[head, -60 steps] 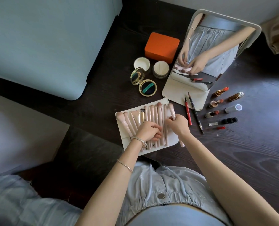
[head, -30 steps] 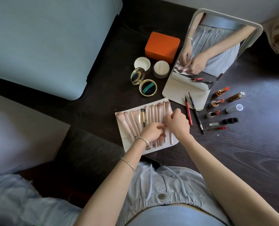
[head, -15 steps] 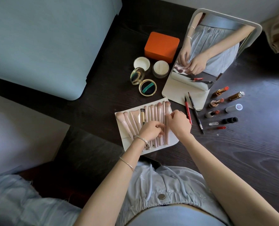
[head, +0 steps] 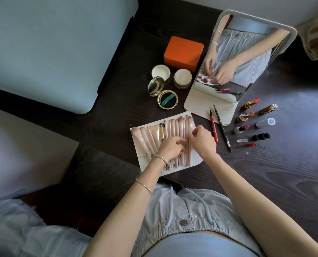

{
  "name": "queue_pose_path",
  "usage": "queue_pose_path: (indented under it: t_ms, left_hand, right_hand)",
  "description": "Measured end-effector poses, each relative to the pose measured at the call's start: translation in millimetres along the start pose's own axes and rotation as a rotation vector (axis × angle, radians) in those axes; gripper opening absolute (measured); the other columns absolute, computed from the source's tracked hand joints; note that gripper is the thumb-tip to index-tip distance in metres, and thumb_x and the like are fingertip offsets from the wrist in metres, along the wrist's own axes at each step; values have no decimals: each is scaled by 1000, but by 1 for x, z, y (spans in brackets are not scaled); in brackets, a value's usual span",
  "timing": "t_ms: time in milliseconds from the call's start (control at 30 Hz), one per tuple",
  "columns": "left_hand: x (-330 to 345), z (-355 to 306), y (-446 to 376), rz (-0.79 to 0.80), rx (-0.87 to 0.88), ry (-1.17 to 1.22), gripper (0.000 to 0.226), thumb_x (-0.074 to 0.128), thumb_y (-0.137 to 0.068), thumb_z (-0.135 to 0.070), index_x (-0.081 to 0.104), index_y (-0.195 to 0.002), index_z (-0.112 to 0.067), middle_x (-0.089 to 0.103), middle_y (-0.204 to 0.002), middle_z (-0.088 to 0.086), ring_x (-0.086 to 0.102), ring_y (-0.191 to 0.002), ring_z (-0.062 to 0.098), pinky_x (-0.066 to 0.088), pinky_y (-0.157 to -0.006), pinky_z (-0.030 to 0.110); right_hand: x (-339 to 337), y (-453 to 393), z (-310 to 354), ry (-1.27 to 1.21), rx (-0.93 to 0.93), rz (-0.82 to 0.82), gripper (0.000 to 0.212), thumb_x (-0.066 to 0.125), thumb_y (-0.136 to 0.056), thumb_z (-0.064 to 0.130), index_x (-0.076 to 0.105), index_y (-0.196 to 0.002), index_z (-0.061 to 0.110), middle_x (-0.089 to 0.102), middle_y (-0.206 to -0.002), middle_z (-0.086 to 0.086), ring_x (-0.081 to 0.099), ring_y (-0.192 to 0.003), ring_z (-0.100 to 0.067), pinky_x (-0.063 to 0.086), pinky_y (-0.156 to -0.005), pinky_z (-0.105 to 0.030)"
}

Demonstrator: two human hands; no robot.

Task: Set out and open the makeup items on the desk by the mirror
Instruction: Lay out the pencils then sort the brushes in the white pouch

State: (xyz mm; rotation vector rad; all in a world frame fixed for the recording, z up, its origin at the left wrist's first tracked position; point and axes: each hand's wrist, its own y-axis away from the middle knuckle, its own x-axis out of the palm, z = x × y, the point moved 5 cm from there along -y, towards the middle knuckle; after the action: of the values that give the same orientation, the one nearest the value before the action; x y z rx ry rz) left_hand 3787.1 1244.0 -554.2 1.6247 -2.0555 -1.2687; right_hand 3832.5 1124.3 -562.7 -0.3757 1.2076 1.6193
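Now, down on the dark wood-grain bench (head: 277, 179), the white fold-out brush pouch (head: 195, 161) lies flat and open with a row of pale pink makeup brushes (head: 173, 127) tucked in side by side, bristles pointing away from the person. Beyond it, the round gold compact (head: 167, 99) stands open, a dark puff with a green band in its base, and the small cream jar (head: 182, 78) holds a pale puff, its white lid (head: 161, 72) lying beside it. An orange rounded box (head: 183, 52) sits closed behind them. Three uncapped lipsticks (head: 245, 116) line up right of the white-framed standing mirror (head: 291, 37) — caps (head: 265, 122) further right.

Left hand (head: 171, 148) rests on the brush handles mid-pouch, fingers curled, grip pinching one pink handle. Right hand (head: 202, 140) hovers just beside it over the rightmost brushes — fingers bent, thumb and forefinger pinching a handle there.
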Motion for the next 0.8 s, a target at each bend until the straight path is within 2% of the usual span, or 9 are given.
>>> queue_pose_path:
  t_ms: [133,233,367,800]
  left_hand:
    - [-1,-1,1,-2,10,-5,37,42,-93,-6,60,-123,-18,70,-93,1,59,-67,4,44,-60,15]
    - [-1,0,1,2,6,8,37,40,-94,-7,60,-123,-18,71,-99,5,61,-72,8,49,-69,18]
    - [-1,4,-2,-3,-6,22,37,41,-94,-9,60,-123,-19,70,-92,1,61,-71,9,52,-80,28]
    - [-3,2,-1,-3,2,26,35,42,-94,-8,61,-121,-19,70,-95,3,60,-70,8,52,-79,26]
  right_hand:
    - [0,0,-3,-54,25,-9,16,52,-87,28,47,-93,14,59,-94,-5,56,-79,-24,41,-65,-34]
    - [-1,0,-4,-69,21,-23,16,53,-87,28,46,-92,15,59,-92,-4,55,-77,-23,39,-63,-33]
    - [0,0,-3,-47,6,-12,16,51,-88,29,47,-94,15,58,-95,-4,56,-79,-23,40,-64,-33]
    - [-2,0,-2,-18,14,-16,18,51,-88,32,46,-95,16,59,-95,-2,56,-80,-22,42,-66,-33]
